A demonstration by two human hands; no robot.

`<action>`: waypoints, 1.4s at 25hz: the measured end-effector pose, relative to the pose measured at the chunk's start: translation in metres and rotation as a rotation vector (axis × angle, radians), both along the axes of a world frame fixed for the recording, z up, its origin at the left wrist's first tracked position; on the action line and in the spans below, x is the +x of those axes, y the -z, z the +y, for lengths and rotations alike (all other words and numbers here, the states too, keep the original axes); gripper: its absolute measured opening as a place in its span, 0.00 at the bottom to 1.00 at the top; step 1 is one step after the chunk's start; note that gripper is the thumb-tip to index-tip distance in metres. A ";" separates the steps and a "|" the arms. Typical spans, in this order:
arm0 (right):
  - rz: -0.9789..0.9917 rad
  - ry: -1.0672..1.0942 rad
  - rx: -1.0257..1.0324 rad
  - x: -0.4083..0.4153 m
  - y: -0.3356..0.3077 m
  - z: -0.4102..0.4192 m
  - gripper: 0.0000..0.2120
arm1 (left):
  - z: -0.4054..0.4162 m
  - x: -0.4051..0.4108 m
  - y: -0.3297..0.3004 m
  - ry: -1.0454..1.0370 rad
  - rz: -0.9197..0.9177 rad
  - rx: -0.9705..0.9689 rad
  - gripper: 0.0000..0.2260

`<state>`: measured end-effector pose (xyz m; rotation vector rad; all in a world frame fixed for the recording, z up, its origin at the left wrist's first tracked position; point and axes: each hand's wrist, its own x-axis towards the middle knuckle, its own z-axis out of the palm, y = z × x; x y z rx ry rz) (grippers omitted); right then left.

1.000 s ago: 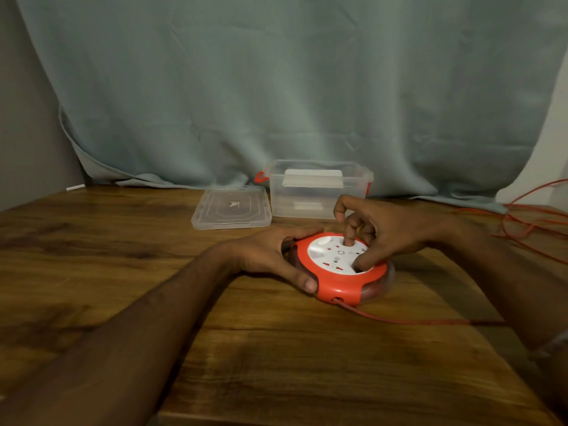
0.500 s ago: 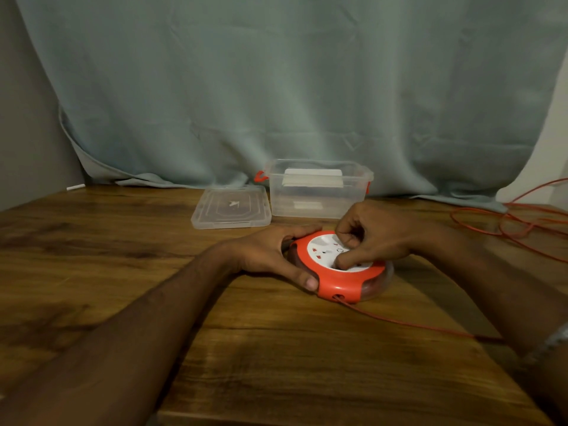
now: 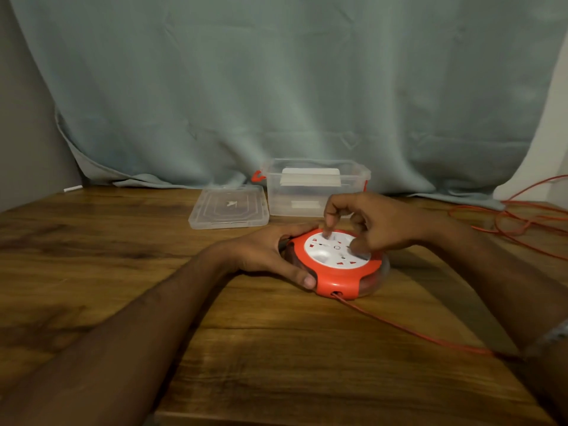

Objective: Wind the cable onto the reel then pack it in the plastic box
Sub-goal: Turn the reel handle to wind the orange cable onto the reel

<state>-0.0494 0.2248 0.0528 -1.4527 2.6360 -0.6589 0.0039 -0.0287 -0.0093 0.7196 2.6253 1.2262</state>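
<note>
A round orange cable reel [image 3: 338, 279] with a white socket face [image 3: 333, 255] lies flat on the wooden table. My left hand [image 3: 266, 253] grips its left rim, thumb on the near side. My right hand [image 3: 384, 224] sits over the face, with curled index fingertip and thumb pressed onto the white disc. The thin orange cable [image 3: 399, 325] leaves a hole in the reel's front and runs right, under my right forearm. Loose cable loops [image 3: 516, 224] lie at the far right. The clear plastic box [image 3: 316, 195] stands open behind the reel.
The box's clear lid [image 3: 229, 207] lies flat to the left of the box. A grey-green curtain [image 3: 276, 87] hangs behind the table. The table's near edge [image 3: 307, 416] runs along the bottom of the view.
My right hand has swung round on the white face, the index finger moving to its far left side. The loose loops at the right have shifted. My left hand kept its grip.
</note>
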 end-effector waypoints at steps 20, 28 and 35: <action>0.081 0.044 0.064 0.005 0.006 -0.003 0.19 | -0.003 -0.005 0.005 -0.035 0.018 -0.026 0.57; 0.179 0.047 0.068 0.013 0.011 -0.014 0.22 | -0.001 -0.001 0.001 0.017 0.016 0.021 0.51; -0.002 -0.009 -0.055 0.003 0.003 -0.004 0.08 | 0.000 0.003 -0.002 0.015 0.016 0.028 0.43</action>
